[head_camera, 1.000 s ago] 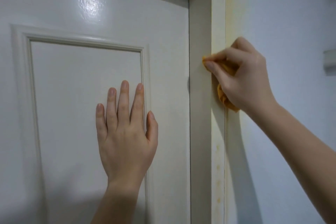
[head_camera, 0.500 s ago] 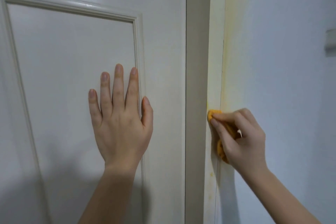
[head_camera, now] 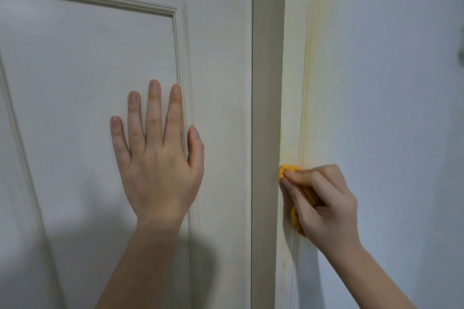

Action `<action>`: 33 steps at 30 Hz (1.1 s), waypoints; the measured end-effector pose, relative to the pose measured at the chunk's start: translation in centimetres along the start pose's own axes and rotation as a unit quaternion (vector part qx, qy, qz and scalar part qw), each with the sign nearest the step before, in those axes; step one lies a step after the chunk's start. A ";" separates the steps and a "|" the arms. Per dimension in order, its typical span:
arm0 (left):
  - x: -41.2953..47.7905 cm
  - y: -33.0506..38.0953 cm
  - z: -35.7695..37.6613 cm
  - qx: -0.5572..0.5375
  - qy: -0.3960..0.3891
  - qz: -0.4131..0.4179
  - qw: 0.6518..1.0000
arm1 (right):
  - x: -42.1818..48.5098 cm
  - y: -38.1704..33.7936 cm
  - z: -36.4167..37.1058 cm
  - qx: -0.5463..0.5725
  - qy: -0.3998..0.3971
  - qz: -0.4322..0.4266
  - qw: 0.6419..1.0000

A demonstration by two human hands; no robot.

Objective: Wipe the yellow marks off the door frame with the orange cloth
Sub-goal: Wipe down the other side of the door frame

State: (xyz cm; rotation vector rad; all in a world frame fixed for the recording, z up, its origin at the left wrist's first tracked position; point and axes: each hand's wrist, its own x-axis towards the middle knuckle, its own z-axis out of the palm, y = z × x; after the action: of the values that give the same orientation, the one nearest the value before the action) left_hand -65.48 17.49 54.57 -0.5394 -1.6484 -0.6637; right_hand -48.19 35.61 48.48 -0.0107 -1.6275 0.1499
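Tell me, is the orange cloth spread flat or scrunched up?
Scrunched up. The orange cloth is bunched inside the right hand, with only small lumps poking out by the fingers and under the palm.

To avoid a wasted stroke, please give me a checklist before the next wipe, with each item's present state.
1. Right hand grips the orange cloth: ok.
2. Cloth touches the door frame: ok.
3. Left hand flat on the door: ok.
4. Frame above cloth clean: not ok, yellow streak along its edge.
5. Frame below cloth clean: not ok, faint yellow spot.
6. Cloth's contact face clean: cannot tell, hidden.
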 end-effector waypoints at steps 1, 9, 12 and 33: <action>-0.1 0.1 0.0 0.000 0.003 -0.002 1.000 | 0.7 0.3 -0.2 0.004 0.002 -0.003 1.000; -0.3 0.3 -0.1 0.005 -0.003 -0.008 1.000 | -2.0 0.1 0.1 0.019 0.005 0.026 0.999; -0.3 0.3 -0.1 0.010 -0.006 -0.006 1.000 | 0.6 0.4 0.1 0.018 0.014 0.017 1.000; -2.7 -0.4 -0.4 0.012 -0.015 0.000 1.000 | -6.5 -0.3 0.7 0.018 0.002 0.022 1.000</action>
State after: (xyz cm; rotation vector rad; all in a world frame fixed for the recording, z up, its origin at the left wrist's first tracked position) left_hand -64.95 16.93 51.89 -0.5346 -1.6823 -0.6389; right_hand -48.40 34.58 41.98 -0.0203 -1.6213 0.2126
